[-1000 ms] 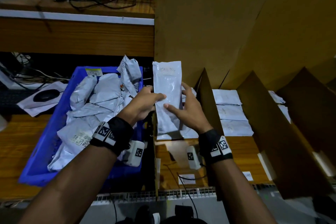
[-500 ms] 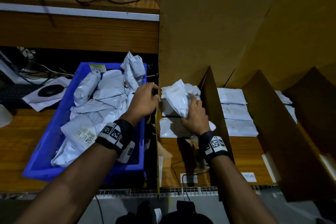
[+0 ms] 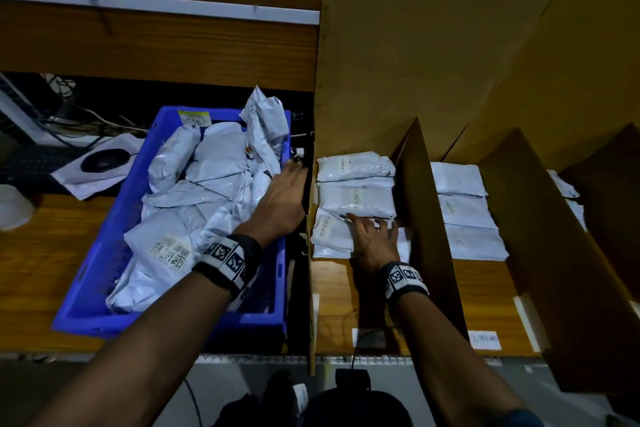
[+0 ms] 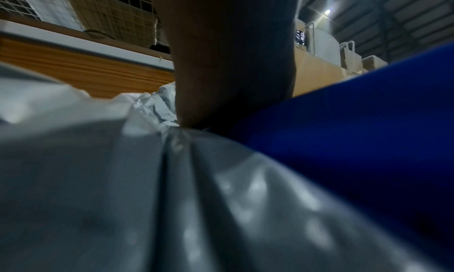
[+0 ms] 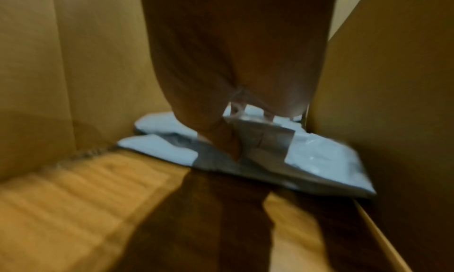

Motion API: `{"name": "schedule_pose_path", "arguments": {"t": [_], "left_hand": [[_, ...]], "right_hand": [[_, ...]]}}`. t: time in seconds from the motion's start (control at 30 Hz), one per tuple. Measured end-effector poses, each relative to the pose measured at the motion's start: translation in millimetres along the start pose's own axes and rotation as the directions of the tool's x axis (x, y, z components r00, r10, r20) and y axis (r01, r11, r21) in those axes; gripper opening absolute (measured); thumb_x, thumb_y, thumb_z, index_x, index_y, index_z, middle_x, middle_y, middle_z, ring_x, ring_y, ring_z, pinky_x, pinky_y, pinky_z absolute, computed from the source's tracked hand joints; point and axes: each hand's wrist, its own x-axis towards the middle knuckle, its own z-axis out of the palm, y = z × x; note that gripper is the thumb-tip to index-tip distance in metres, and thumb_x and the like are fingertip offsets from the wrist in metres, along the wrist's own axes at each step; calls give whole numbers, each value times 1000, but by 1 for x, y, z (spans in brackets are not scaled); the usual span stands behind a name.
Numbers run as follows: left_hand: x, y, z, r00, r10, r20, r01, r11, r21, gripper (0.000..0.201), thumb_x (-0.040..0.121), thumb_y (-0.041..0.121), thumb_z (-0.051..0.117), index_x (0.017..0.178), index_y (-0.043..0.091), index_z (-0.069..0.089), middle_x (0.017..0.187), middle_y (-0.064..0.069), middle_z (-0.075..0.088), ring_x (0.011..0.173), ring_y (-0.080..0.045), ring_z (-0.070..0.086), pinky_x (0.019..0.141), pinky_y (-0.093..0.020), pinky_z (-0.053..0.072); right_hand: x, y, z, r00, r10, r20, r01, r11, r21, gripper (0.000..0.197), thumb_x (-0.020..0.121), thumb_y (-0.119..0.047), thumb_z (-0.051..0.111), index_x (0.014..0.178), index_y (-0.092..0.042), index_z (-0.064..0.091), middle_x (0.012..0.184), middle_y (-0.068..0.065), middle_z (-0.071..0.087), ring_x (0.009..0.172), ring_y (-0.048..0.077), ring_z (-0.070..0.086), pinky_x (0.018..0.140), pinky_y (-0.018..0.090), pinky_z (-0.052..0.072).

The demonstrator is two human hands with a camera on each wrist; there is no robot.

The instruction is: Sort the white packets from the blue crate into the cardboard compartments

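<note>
The blue crate (image 3: 86,295) on the left is heaped with white packets (image 3: 207,204). My left hand (image 3: 289,184) lies flat over the packets at the crate's right rim, fingers straight and holding nothing; in the left wrist view, the palm (image 4: 230,62) rests on a crinkled packet (image 4: 172,188). In the leftmost cardboard compartment (image 3: 412,184), three packets lie in a row. My right hand (image 3: 372,232) presses with spread fingers on the nearest packet (image 3: 329,236). The right wrist view shows those fingers (image 5: 221,136) on that packet (image 5: 319,155), between the cardboard walls.
The second compartment holds three flat packets (image 3: 464,211), and more packets (image 3: 562,184) show in the third. Tall cardboard dividers (image 3: 540,218) separate them. A computer mouse (image 3: 104,159) sits on white paper left of the crate. Paper labels (image 3: 485,340) mark the shelf front.
The packet that both hands held upright now lies flat in the leftmost compartment. My right hand lowered it and flattened onto it. My left hand let go and moved over the crate.
</note>
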Motion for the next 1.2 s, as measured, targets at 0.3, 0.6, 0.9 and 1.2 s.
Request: {"name": "schedule_pose_path", "arguments": {"t": [0.3,0.6,0.9,1.2], "left_hand": [[-3,-3,9,994,64,-87,-59,997,57,73,89,-2,67,156,-2,39,160,-25,43,156,-45,25,124,-60,30],[-2,1,11,994,25,-103,-24,1000,12,76,87,-7,59,159,5,36,163,-17,42,161,-35,16,126,-59,27],[-2,-5,15,995,24,-100,-21,999,29,72,90,-1,68,157,2,40,157,-19,48,159,-40,21,122,-63,31],[-16,12,-28,998,-68,13,69,992,-102,65,90,-4,54,153,11,49,150,-16,56,142,-35,50,117,-42,41]], "right_hand": [[3,11,16,999,-32,-20,32,999,19,98,91,-10,70,166,-35,12,173,7,15,156,45,9,123,70,13],[-11,-8,44,996,16,91,-22,998,65,92,99,-46,49,162,-48,-18,172,-2,-31,153,52,-29,114,83,-10],[-2,-6,39,966,20,257,-43,996,83,91,97,-58,45,159,-53,-22,169,-5,-37,149,50,-38,111,85,-10],[-33,-36,-42,958,-1,-287,143,870,473,45,104,-24,50,148,-18,50,152,10,48,134,33,51,109,50,47]]}}
